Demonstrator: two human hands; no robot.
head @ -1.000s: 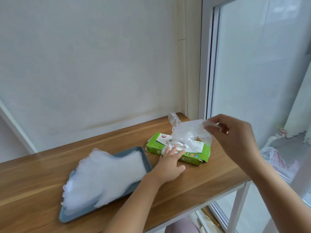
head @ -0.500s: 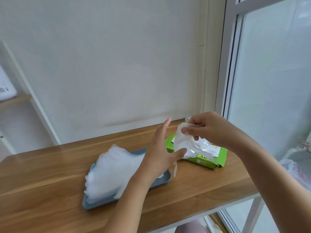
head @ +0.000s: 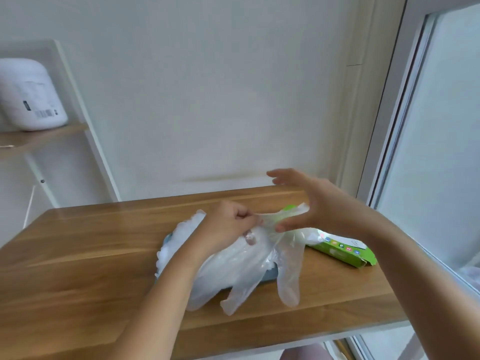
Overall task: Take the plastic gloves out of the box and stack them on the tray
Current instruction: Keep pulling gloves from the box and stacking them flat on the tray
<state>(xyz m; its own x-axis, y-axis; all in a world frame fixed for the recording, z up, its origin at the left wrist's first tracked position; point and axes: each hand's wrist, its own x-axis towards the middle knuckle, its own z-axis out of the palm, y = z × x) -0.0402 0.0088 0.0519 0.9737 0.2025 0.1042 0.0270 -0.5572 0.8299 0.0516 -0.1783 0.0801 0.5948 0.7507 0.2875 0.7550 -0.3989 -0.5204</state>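
Pinching cuff of fresh glove point(head: 288, 266) in our left hand point(head: 228, 226), we hang it flat over stack point(head: 233, 263) on tray point(head: 268, 275). Right hand point(head: 314, 206) released, fingers spread, probably for smoothing. Box point(head: 342, 252) just beside tray, within reach.

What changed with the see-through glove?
The thin clear plastic glove moved left, from over the green cardboard box to over the white glove pile on the blue-grey tray. The left hand left the box and now pinches the glove; the right hand opened. Box, pile, tray stayed.
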